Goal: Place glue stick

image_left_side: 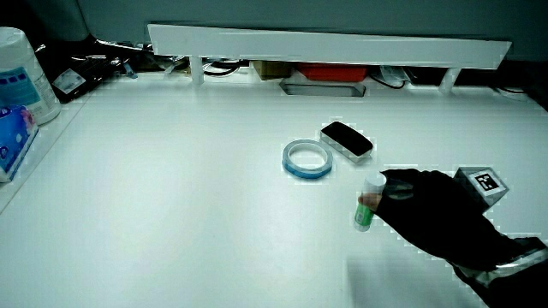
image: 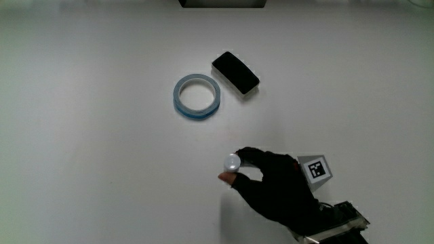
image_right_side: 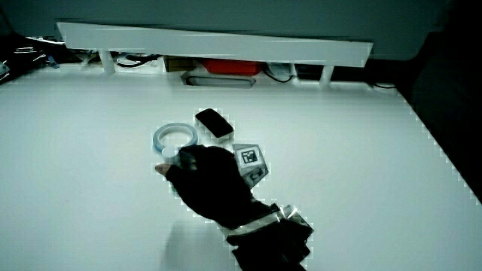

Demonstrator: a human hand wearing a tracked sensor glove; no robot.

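The glue stick (image: 232, 163) stands upright, white cap up, with a green band near its base in a side view (image_left_side: 369, 202). The hand (image: 274, 188) in its black glove is shut on it, fingertips pinching the tube just below the cap. It is held nearer to the person than the tape ring (image: 196, 96) and the black case (image: 235, 72). In a side view the hand (image_right_side: 207, 181) hides nearly all of the glue stick; only a bit of the white cap (image_right_side: 169, 153) shows. The patterned cube (image: 316, 169) sits on the back of the hand.
A pale blue tape ring (image_left_side: 307, 159) lies flat on the white table, with a black case (image_left_side: 346, 139) close beside it. A low white partition (image_left_side: 325, 44) runs along the table's edge farthest from the person. Containers (image_left_side: 17, 81) stand at the table's side edge.
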